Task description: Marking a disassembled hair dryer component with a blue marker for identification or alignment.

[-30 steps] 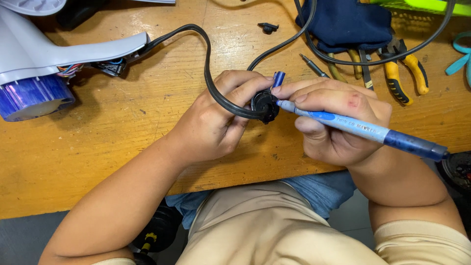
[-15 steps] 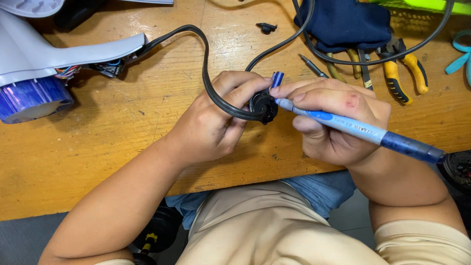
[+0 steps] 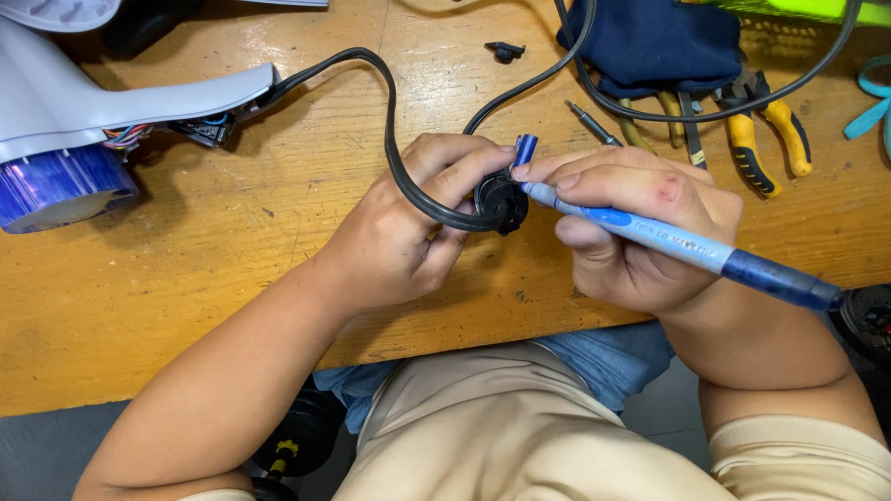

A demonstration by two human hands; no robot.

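Left hand pinches a black plug near the bench's front edge; right hand grips a blue tool against it. Its tip could slip onto the fingers.

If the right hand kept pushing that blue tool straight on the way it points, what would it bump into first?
The right hand aims the blue tool leftward; its tip already sits at the small black part pinched in the left hand, so probably that.

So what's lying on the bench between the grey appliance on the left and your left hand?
Head view: only the black cable looping over bare wooden bench from the grey appliance to the left hand.
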